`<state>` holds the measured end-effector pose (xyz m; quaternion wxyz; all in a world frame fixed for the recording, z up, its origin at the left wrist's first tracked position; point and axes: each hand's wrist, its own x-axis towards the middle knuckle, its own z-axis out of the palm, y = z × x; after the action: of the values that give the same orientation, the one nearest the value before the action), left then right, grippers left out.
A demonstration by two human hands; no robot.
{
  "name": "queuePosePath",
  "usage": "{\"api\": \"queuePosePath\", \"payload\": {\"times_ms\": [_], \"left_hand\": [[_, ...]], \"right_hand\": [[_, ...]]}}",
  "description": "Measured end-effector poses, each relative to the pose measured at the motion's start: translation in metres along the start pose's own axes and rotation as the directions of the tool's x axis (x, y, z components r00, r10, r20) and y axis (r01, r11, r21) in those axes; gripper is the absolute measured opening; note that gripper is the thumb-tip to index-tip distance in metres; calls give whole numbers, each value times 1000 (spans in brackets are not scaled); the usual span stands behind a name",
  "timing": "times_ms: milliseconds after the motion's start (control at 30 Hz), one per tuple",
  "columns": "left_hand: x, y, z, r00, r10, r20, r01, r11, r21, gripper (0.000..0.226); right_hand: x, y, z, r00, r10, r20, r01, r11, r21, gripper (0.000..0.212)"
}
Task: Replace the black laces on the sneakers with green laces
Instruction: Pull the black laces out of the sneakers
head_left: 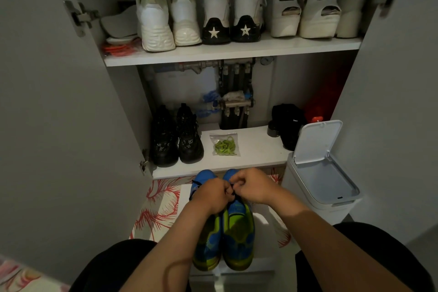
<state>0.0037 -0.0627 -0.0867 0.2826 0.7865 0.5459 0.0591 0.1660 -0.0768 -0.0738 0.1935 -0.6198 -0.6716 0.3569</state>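
In the head view, low and centre in the frame, I see both hands clenched and knuckle to knuckle. The left hand and right hand each pinch the black lace over the right-hand shoe of the pair, fingers curled tight around it.

The hands cover the lacing, so I cannot tell how much of it is undone. Just above them runs the lower shelf, with black shoes at its left. A white bin stands at the right with its lid up. White shoes line the upper shelf.

The sneakers are blue and yellow-green, side by side between my forearms, toes towards the shelf. The green laces lie bagged on the lower shelf, well apart from the hands.
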Motion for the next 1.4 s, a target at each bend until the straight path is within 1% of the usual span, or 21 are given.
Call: {"api": "queuePosePath", "payload": {"times_ms": [67, 133, 200, 267, 333, 367, 467, 533, 600, 633, 700, 767, 833, 867, 933, 967, 1033, 1133, 1200, 1333, 1400], "left_hand": [[1, -1, 1, 1000, -3, 13, 3, 1000, -9, 12], [2, -2, 1, 1000, -6, 22, 7, 1000, -20, 13], [2, -3, 2, 1000, 2, 19, -2, 1000, -9, 14], [1, -2, 2, 1000, 14, 13, -14, 1000, 2, 13], [0, -1, 2, 1000, 9, 12, -9, 1000, -1, 15], [0, -1, 2, 1000, 3, 13, -3, 1000, -1, 19], [1, -1, 3, 1000, -13, 19, 13, 1000, -13, 29], [1, 0, 4, 1000, -13, 20, 13, 1000, -19, 28], [2, -1, 3, 1000, -9, 29, 9, 1000, -11, 21], [3, -1, 2, 999, -6, 40, 6, 1000, -5, 18], [3, -2, 1, 998, 2, 63, -2, 1000, 0, 14], [1, -2, 0, 998, 13, 65, -14, 1000, 12, 14], [0, -1, 1, 998, 18, 56, -20, 999, 26, 14], [0, -1, 2, 998, 16, 54, -18, 999, 27, 14], [1, -2, 2, 999, 11, 52, -12, 1000, 25, 14], [1, -2, 2, 999, 11, 50, -12, 1000, 23, 14], [1, -3, 3, 999, 19, 38, -20, 1000, 18, 14], [1, -2, 3, 999, 32, 36, -33, 999, 16, 14], [1, -2, 2, 998, 38, 55, -40, 999, 36, 16], [1, -4, 2, 997, 48, 64, -53, 996, 69, 13], [1, -4, 2, 997, 33, 66, -37, 997, 66, 10]], "right_hand": [[-2, 4, -2, 998, 11, 59, 0, 984, -178, 18], [-2, 5, -2, 997, 62, 42, -53, 979, -196, 16], [-2, 1, -4, 987, 142, -77, -153, 974, -168, 19], [-2, -4, -10, 943, 187, -274, -227, 966, -123, 19], [-1, -4, -16, 881, 223, -418, -234, 972, 26, 18], [0, -3, -17, 862, 251, -440, -218, 968, 126, 18], [4, -6, -14, 890, 311, -333, -166, 902, 399, 23], [4, -11, -11, 916, 343, -210, -157, 785, 599, 22], [2, -17, -10, 939, 335, -77, -164, 633, 757, 20], [0, -20, -10, 940, 336, -53, -161, 578, 800, 22], [2, -17, -12, 921, 380, -88, -141, 535, 833, 26], [5, -12, -17, 892, 426, -150, -124, 551, 825, 30], [8, -8, -19, 884, 427, -191, -149, 644, 750, 31], [7, -9, -18, 893, 399, -207, -162, 715, 680, 28], [4, -10, -13, 935, 280, -219, -152, 872, 465, 17], [2, -10, -9, 959, 204, -198, -128, 931, 341, 12], [-3, -8, -4, 986, 127, -108, -112, 984, 139, 11], [-7, -2, -5, 994, 104, 40, -96, 981, -171, 20], [-9, -2, -7, 991, 110, 82, -78, 942, -325, 15], [-7, -4, -12, 995, 92, 34, -72, 921, -383, 18], [-6, -2, -18, 994, 104, -28, -104, 863, -495, 22]]}}
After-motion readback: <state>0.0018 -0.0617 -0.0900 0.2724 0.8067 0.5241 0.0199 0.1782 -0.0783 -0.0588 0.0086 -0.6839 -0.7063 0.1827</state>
